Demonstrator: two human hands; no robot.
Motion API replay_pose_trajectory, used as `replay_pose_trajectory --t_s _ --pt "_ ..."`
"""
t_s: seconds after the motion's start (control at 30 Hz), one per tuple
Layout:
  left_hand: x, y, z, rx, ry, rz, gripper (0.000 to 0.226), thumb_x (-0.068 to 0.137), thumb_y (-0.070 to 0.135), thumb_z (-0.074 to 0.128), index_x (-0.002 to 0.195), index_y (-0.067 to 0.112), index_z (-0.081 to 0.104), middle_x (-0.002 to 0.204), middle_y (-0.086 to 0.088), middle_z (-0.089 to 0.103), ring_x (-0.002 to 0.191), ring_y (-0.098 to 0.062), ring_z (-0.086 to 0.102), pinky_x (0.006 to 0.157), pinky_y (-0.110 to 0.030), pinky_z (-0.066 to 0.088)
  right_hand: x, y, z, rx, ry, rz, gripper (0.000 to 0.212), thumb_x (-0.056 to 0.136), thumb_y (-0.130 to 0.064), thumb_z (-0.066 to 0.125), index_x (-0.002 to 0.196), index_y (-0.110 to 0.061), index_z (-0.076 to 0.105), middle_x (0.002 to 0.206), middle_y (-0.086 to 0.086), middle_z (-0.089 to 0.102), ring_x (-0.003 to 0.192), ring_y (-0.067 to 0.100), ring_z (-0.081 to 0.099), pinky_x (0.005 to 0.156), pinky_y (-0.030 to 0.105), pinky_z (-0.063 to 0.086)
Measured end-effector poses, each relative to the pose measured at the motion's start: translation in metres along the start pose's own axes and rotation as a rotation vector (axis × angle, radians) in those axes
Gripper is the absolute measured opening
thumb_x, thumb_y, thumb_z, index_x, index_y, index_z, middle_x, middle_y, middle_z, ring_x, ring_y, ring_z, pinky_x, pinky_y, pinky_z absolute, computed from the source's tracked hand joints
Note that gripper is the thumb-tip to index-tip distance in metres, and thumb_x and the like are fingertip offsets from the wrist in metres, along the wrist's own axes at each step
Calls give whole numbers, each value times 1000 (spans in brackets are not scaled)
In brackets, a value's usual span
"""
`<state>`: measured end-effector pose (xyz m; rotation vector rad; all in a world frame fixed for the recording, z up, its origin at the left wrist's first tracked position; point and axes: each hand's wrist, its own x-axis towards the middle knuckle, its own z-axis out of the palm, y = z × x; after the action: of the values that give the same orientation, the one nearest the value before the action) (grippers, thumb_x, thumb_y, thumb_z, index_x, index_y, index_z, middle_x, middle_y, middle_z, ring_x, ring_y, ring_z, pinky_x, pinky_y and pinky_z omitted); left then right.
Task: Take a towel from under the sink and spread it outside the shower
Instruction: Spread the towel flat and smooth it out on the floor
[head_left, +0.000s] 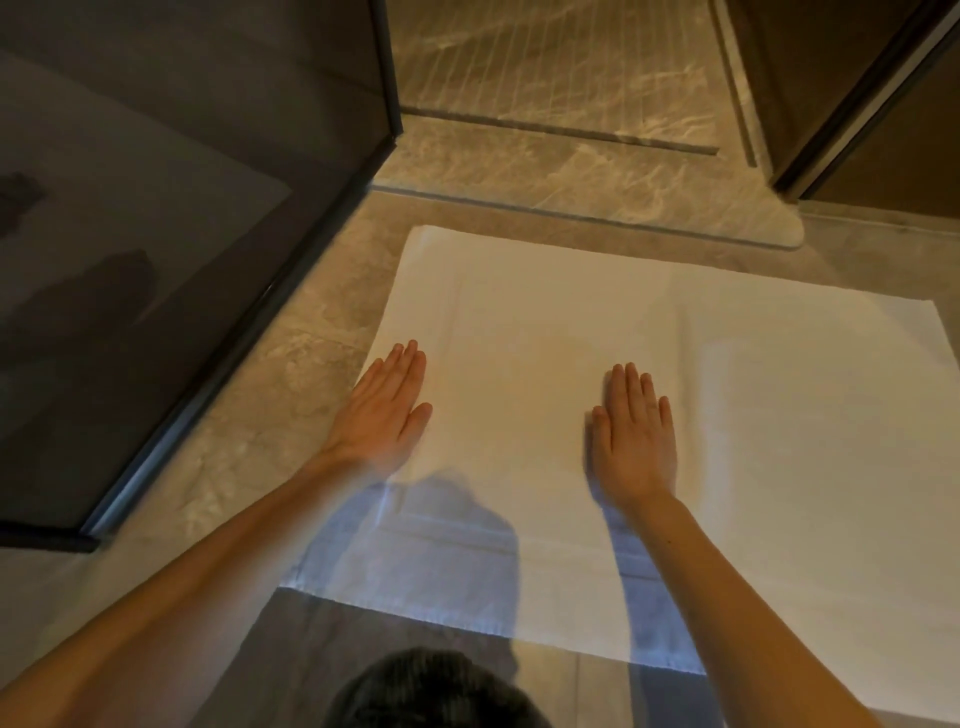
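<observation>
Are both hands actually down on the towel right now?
Touching. The head view shows the left hand and right hand lying flat, fingers straight, on the white towel, with no gap visible under either palm.

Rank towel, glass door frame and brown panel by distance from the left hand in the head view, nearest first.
1. Towel: lies under the flat left hand, touching it.
2. Glass door frame: on the floor, just to the hand's left.
3. Brown panel: far upper right, beyond the towel.
</observation>
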<state>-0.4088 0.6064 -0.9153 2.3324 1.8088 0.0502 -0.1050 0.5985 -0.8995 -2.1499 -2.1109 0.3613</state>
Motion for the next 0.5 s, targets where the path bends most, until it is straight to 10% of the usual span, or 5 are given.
replay_pose_trajectory --t_s 0.27,0.5 --pt "-39 82 18 -98 95 162 52 97 21 32 143 -1 38 150 -16 38 141 -29 33 117 -46 26 -43 -106 39 137 -88 -128 55 104 -31 16 155 -15 3 164 0 0 150 15 -5 121 33 -5" --pt "-39 75 29 -41 14 144 57 99 26 21 151 3 22 157 -14 26 147 -25 19 119 -41 19 -48 -94 56 5 -102 -189 57 102 -38 5 154 -17 -4 163 0 -7 149 16 -11 121 37 -5"
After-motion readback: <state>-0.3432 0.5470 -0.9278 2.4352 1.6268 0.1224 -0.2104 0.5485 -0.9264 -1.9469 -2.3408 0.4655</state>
